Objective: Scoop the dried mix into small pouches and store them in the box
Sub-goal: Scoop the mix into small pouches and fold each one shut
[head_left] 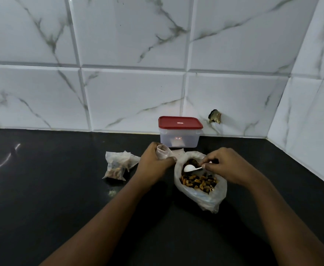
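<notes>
A large clear plastic bag point(211, 198) lies open on the black counter point(51, 198), with brown and yellow dried mix point(199, 182) showing in its mouth. My right hand point(224, 166) pinches the handle of a small white spoon point(189, 167), whose bowl hangs over the mix. Just left of the bag, my left hand point(155, 162) grips a small clear pouch point(163, 150) held upright. A clear box with a red lid point(180, 131) stands shut against the wall behind the bag.
Filled small pouches point(118, 166) lie on the counter to the left of my left hand. White marble-pattern tiles point(134, 93) rise behind, meeting a side wall at the right. A chipped hole point(215, 116) marks the tile near the box.
</notes>
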A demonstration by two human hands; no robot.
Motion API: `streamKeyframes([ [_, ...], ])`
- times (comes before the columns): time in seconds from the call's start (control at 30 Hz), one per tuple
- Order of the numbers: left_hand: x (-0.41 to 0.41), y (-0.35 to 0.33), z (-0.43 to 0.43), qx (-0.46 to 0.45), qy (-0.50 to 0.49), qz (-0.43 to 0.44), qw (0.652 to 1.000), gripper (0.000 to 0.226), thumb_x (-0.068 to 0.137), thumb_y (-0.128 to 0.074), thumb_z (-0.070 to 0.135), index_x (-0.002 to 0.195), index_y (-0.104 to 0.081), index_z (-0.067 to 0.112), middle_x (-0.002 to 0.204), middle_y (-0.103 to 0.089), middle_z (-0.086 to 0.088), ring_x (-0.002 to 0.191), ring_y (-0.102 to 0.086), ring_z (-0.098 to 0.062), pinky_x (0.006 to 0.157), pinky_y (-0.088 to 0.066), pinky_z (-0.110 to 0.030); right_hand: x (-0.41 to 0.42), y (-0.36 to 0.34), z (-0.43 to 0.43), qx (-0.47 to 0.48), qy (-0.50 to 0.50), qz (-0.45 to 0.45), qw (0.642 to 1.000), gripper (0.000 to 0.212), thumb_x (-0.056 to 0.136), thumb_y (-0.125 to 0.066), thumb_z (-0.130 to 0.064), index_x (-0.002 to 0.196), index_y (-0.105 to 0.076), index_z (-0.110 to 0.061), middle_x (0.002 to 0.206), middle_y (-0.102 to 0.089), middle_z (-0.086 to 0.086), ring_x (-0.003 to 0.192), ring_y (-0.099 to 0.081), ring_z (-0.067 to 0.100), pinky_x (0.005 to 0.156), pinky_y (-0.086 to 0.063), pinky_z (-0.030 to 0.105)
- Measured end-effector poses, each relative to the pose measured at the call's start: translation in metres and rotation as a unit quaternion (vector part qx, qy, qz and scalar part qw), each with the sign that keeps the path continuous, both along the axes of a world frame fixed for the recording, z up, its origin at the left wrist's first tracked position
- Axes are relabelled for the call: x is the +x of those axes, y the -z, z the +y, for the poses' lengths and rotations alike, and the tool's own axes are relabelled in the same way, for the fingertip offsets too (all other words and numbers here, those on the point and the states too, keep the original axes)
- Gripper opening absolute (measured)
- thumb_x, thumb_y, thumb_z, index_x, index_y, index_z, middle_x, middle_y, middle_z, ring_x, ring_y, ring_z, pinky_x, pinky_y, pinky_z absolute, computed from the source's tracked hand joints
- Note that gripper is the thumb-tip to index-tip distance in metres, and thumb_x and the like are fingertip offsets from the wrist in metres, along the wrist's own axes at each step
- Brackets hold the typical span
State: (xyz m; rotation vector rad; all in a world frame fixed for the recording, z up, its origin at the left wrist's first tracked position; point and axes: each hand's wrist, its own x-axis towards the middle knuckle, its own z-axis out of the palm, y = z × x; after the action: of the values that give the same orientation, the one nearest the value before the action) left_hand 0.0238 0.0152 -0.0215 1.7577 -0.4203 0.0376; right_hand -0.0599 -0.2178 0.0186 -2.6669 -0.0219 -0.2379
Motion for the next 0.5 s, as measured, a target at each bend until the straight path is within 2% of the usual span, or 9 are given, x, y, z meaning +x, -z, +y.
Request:
streamKeyframes([
  [0.1,-0.009,0.014,0.004,0.004,0.01,-0.027,1.0,0.034,0.086,-0.082,0.029,0.112,-0.059,0.028,0.107,-0.068,0.011,0.096,-0.067,-0.003,0.084,-0.057,-0.028,0.004,0.003,0.006,-0.035,-0.005,0.031,0.999,0.017,0.097,-0.069,-0.02,0.106,-0.081,-0.03,0.098,-0.074,-0.013,0.083,-0.068,-0.003,0.07,-0.05,0.016],
  [0.2,-0.011,0.018,0.001,0.005,0.03,-0.034,0.999,0.033,0.088,-0.081,0.03,0.112,-0.058,0.031,0.109,-0.067,0.013,0.099,-0.065,0.0,0.086,-0.057,-0.027,-0.002,-0.008,0.001,-0.038,0.024,0.037,0.998,0.015,0.095,-0.068,-0.018,0.096,-0.081,-0.025,0.088,-0.072,-0.012,0.072,-0.063,-0.009,0.057,-0.042,0.011],
  [0.27,-0.011,0.017,-0.002,0.001,0.044,-0.033,0.998,0.034,0.088,-0.081,0.03,0.112,-0.058,0.031,0.109,-0.068,0.013,0.098,-0.066,0.002,0.085,-0.057,-0.026,-0.004,-0.011,-0.002,-0.038,0.051,0.011,0.998,0.014,0.095,-0.067,-0.019,0.095,-0.08,-0.023,0.09,-0.073,-0.01,0.073,-0.065,-0.002,0.059,-0.043,0.013],
  [0.33,-0.011,0.018,-0.004,0.004,0.056,-0.027,0.998,0.036,0.087,-0.082,0.028,0.114,-0.059,0.032,0.109,-0.068,0.014,0.098,-0.066,0.004,0.082,-0.055,-0.022,-0.004,-0.01,0.001,-0.045,0.056,0.014,0.997,0.014,0.096,-0.066,-0.02,0.093,-0.08,-0.022,0.091,-0.075,-0.008,0.074,-0.068,0.001,0.063,-0.051,0.019],
  [0.4,-0.011,0.02,-0.004,0.015,0.06,-0.029,0.998,0.038,0.086,-0.082,0.026,0.115,-0.059,0.031,0.109,-0.068,0.015,0.097,-0.065,0.006,0.079,-0.052,-0.017,-0.004,-0.008,0.005,-0.025,0.049,0.042,0.998,0.014,0.097,-0.066,-0.021,0.091,-0.079,-0.021,0.083,-0.076,-0.007,0.065,-0.066,-0.005,0.056,-0.045,0.012],
  [0.43,-0.011,0.02,-0.003,0.02,0.061,-0.033,0.997,0.037,0.086,-0.082,0.026,0.115,-0.059,0.031,0.108,-0.068,0.015,0.096,-0.064,0.008,0.077,-0.05,-0.015,-0.004,-0.007,0.007,-0.001,0.044,0.053,0.998,0.013,0.097,-0.067,-0.02,0.091,-0.079,-0.021,0.079,-0.077,-0.007,0.063,-0.065,-0.007,0.056,-0.044,0.012],
  [0.5,-0.011,0.019,-0.003,0.024,0.062,-0.037,0.997,0.036,0.087,-0.082,0.026,0.114,-0.059,0.031,0.107,-0.068,0.015,0.095,-0.063,0.01,0.073,-0.049,-0.011,-0.003,-0.006,0.008,0.048,0.04,0.057,0.996,0.012,0.096,-0.068,-0.018,0.091,-0.079,-0.02,0.077,-0.078,-0.008,0.068,-0.069,-0.003,0.066,-0.051,0.025],
])
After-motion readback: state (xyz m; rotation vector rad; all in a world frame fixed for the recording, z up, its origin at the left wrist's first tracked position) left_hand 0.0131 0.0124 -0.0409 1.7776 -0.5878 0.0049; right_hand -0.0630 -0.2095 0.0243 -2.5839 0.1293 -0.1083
